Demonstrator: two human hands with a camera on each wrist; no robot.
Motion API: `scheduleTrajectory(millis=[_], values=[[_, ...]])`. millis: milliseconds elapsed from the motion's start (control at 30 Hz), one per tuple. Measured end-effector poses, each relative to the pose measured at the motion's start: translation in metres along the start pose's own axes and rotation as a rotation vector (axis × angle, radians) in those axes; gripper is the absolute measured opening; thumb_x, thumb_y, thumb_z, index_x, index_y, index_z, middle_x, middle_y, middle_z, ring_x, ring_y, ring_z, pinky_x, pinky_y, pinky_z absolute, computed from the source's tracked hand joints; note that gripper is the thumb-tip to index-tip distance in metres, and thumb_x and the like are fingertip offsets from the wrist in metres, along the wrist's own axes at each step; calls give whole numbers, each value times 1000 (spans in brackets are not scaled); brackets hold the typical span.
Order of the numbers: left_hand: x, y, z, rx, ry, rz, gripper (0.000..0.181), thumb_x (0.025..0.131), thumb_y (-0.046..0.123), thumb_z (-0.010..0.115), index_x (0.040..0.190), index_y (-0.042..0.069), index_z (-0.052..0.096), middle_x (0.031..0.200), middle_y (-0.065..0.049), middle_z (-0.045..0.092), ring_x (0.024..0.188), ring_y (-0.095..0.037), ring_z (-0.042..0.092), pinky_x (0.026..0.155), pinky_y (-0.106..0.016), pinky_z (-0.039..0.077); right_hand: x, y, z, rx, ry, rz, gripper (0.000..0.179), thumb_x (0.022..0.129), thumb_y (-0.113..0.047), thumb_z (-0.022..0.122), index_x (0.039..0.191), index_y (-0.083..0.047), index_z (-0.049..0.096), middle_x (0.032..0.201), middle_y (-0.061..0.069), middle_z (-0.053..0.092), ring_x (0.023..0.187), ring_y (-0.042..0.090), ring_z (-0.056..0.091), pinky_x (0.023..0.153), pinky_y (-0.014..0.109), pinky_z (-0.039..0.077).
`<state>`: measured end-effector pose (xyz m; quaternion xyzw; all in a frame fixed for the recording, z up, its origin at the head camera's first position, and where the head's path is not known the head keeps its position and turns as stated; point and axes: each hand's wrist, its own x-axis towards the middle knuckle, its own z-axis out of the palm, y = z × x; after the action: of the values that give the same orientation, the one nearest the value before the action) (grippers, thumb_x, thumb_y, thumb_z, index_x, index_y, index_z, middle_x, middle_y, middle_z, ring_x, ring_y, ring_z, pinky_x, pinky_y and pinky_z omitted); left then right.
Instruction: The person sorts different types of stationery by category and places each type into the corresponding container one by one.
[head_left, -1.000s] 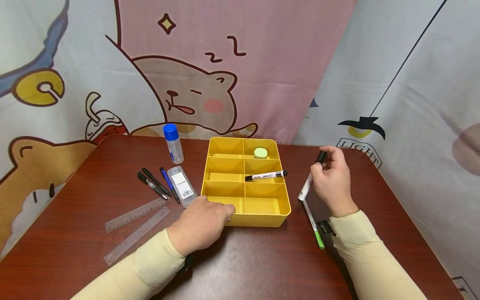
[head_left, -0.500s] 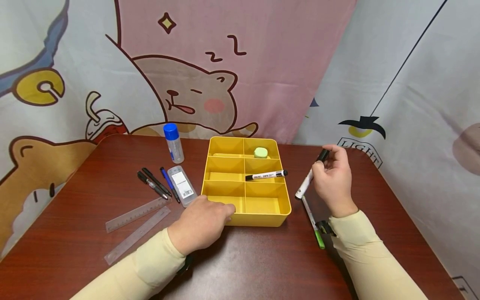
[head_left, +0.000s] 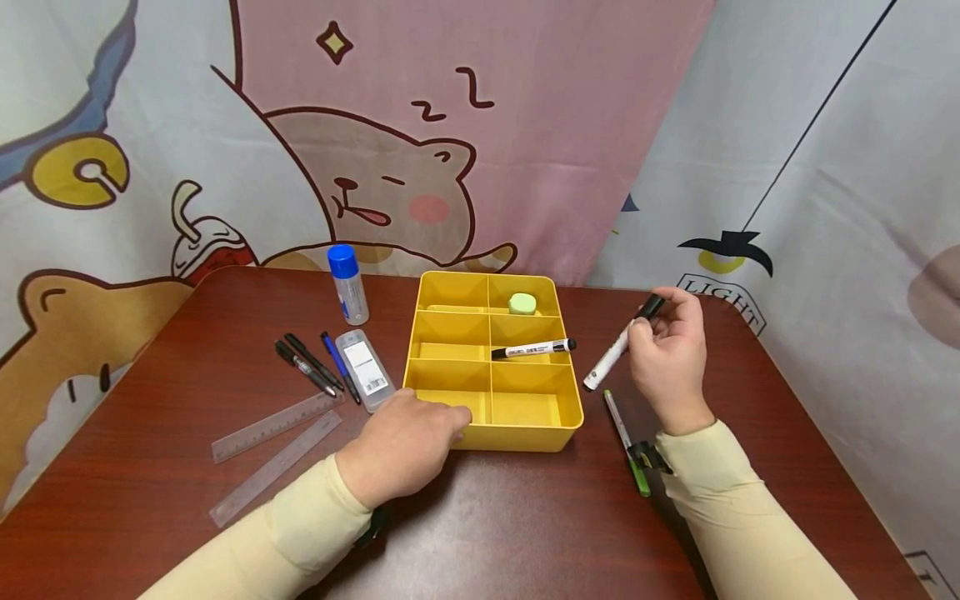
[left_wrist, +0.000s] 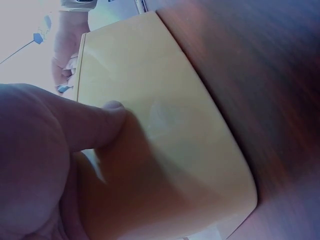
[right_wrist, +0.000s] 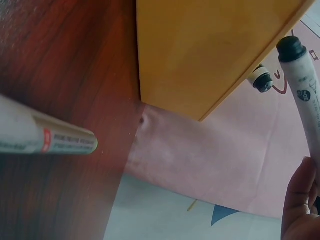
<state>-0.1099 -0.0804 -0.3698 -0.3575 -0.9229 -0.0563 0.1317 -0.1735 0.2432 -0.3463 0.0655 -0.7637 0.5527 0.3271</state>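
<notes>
and here's the right hand (head_left: 671, 362), up at the right of the table (head_left: 525, 517), pinching a white marker (head_left: 611, 357) near its black-capped end, the barrel slanting down to the left, its lower end just beside the right rim of the yellow box (head_left: 525, 438). from where i stand that marker is outside the box; i can't tell whether it touches the rim. over on the near side, the left hand (head_left: 397, 446) grips the box's near left corner, thumb pressed to the outside of the near wall.

inside, six compartments: a second marker (head_left: 532, 349) lies across the middle right one, black cap poking over the right rim, and a pale green eraser (head_left: 522, 304) sits in the far right one. on the table near the right wrist, there's a green-ended pen (head_left: 617, 415), lying lengthwise. now the left side: a glue stick (head_left: 349, 287) standing upright under its blue cap, a clear case (head_left: 365, 371) with a white label, a blue pen (head_left: 341, 367) beside it, two black pens (head_left: 303, 367) side by side, and nearer, two clear rulers (head_left: 277, 427) lying aslant.
</notes>
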Motion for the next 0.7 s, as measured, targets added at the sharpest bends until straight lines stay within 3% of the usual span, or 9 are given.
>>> scheduleTrajectory(millis=[267, 700], values=[[0, -1, 1, 6, 11, 7, 33, 91, 25, 74, 71, 24, 48, 55, 11, 37, 48, -5, 40, 55, -29, 28, -1, -3, 4, 92, 26, 5, 42, 92, 13, 45, 134, 12, 44, 101, -3, 53, 73, 10, 54, 62, 15, 47], [0, 1, -2, 7, 31, 20, 33, 90, 22, 74, 70, 24, 47, 55, 10, 39, 48, -5, 41, 54, -30, 27, -1, -5, 7, 263, 79, 17, 44, 92, 14, 45, 134, 2, 47, 104, 6, 52, 82, 16, 54, 71, 16, 49]])
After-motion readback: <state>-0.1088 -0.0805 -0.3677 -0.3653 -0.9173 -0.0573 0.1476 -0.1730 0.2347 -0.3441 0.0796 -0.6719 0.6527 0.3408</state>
